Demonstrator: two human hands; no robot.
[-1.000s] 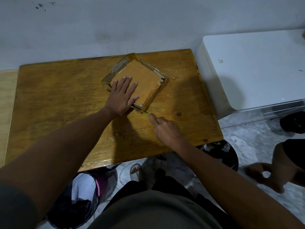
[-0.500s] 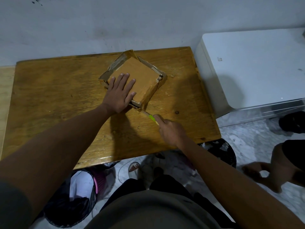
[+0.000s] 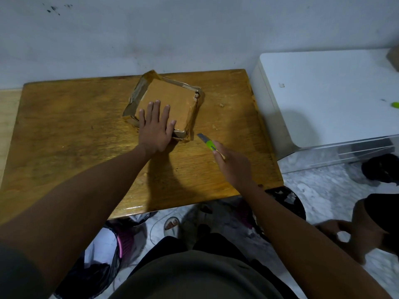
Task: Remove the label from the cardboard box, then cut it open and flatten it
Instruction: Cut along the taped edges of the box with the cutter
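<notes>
A low brown cardboard box (image 3: 172,98) lies on the wooden table (image 3: 64,134), turned like a diamond, with shiny tape along its sides. My left hand (image 3: 156,128) presses flat on its near corner, fingers spread. My right hand (image 3: 232,162) grips a green utility knife (image 3: 206,141) with its blade out. The blade tip points at the box's near corner and stands a short way off it, above the table. No label shows on the box's top face.
A white appliance (image 3: 323,93) stands right of the table with a small green object (image 3: 395,104) on it. Small cardboard crumbs (image 3: 221,105) lie near the box. Bins and bags (image 3: 103,262) sit under the table's front edge. Another person's hand (image 3: 336,234) is low at the right.
My right hand has drawn the knife back and to the right, away from the box's near corner. My left hand stays pressed on the box.
</notes>
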